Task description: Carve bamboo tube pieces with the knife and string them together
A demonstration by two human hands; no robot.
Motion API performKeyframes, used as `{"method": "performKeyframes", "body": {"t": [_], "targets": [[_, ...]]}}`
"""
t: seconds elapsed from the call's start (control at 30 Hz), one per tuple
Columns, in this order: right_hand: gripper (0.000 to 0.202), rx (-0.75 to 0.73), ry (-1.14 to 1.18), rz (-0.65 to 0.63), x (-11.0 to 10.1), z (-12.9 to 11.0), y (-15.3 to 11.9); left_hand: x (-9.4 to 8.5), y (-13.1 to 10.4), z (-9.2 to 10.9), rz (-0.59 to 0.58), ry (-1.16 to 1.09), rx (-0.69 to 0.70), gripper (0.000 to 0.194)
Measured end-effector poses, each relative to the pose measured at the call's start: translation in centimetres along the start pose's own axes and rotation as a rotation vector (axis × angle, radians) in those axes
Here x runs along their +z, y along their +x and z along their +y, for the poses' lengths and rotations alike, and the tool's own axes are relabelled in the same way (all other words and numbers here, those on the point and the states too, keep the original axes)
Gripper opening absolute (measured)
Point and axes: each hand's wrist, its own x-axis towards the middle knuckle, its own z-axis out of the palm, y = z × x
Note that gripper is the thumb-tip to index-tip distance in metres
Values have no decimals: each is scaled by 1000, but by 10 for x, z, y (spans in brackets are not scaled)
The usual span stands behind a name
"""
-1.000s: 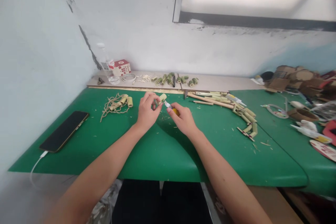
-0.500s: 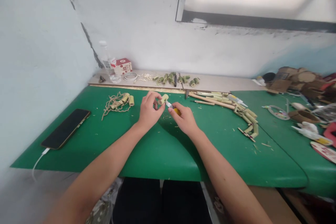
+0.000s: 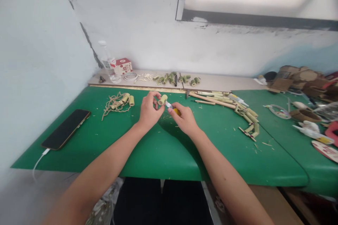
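Observation:
My left hand (image 3: 150,109) pinches a short bamboo tube (image 3: 163,99) between thumb and fingers, with one hollow end tilted towards me. My right hand (image 3: 184,116) is wrapped round the yellow handle of a utility knife (image 3: 169,104). The knife's blade reaches to the tube's right side, at or very near its surface. Both hands are above the green table mat (image 3: 158,151). Left of my left hand lie a few bamboo tubes (image 3: 131,101) with a tangle of brown twine (image 3: 109,108).
A phone (image 3: 66,129) on a white cable lies at the left. Behind are a plastic bottle (image 3: 108,64), a small box (image 3: 123,66) and several green bamboo pieces (image 3: 173,77). To the right lie a hammer (image 3: 211,99), linked bamboo pieces (image 3: 250,119) and cluttered craft items (image 3: 306,112).
The bamboo tube has turned in my left hand, so its hollow end now faces more towards me. The knife has shifted slightly; both hands stay in nearly the same place.

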Motion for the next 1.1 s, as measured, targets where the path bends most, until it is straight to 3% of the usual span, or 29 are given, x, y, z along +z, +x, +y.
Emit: {"method": "performKeyframes", "body": {"t": [0.5, 1.1], "targets": [[37, 16, -15, 2, -1, -1, 1, -3, 1, 5, 3, 33, 5, 40], [35, 59, -8, 74, -3, 0, 1, -2, 0, 2, 11, -55, -107, 32]]}}
